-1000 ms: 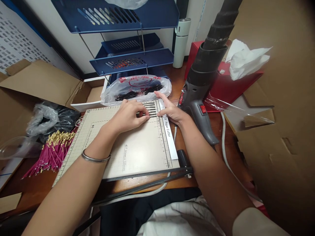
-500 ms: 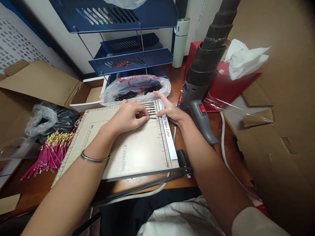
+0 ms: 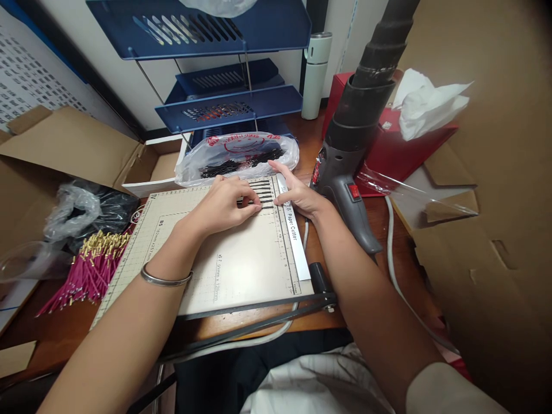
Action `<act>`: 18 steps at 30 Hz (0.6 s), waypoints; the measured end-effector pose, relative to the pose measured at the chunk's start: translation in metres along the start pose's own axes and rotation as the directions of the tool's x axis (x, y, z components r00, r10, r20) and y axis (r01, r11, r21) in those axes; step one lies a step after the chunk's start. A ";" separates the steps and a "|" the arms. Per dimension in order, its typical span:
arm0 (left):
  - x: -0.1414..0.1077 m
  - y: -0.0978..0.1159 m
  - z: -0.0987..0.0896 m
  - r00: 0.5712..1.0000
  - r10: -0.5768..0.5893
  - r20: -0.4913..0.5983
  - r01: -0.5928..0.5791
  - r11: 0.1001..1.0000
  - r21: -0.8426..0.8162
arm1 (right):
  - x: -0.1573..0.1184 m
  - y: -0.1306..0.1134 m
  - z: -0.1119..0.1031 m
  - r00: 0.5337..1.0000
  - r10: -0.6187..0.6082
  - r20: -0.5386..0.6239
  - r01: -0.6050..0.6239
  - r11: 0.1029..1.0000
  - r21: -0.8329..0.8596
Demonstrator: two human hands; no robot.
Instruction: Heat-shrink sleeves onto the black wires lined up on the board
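A pale paper cutter point(image 3: 241, 264) with printed size lines lies in front of me. Several short black cords point(image 3: 261, 183) are laid side by side across its board near the ruler edge. My left hand point(image 3: 228, 201) is closed in a pinch on the nearest black cord point(image 3: 268, 207), pressing it down on the board. Beside the cord's right end, my right hand point(image 3: 299, 196) rests at the white guard strip, one fingertip touching near the cord's end and another finger stretched out away from me. The other ends of the cords are hidden under my left hand.
A plastic bag point(image 3: 185, 172) of black cords lies behind the cutter, below a blue tray rack point(image 3: 228, 109). Magenta cords with gold tips point(image 3: 92, 264) are heaped left. To the right stand a heat gun point(image 3: 351, 155), a red tissue box point(image 3: 405, 155) and cardboard point(image 3: 474, 287).
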State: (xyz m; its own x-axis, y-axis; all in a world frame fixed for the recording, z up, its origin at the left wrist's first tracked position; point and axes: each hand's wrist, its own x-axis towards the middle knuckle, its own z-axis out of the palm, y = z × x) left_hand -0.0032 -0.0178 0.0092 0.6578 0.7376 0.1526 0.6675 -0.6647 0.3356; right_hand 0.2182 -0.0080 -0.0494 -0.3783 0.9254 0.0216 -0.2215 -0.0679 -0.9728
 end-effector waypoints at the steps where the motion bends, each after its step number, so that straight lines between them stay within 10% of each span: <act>1: 0.000 0.000 0.000 1.000 0.001 -0.001 -0.001 1.000 0.001 | 0.000 0.000 0.000 1.000 0.004 -0.001 -0.004 1.000 0.003; 18: 0.002 0.005 -0.001 0.999 -0.033 0.004 0.033 0.999 0.022 | 0.000 0.000 0.000 1.000 0.002 -0.004 -0.002 1.000 0.014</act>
State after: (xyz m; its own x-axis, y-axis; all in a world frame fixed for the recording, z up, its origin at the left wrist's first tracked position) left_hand 0.0009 -0.0193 0.0116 0.6367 0.7586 0.1382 0.6962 -0.6426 0.3200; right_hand 0.2184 -0.0079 -0.0490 -0.3752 0.9268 0.0192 -0.2336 -0.0745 -0.9695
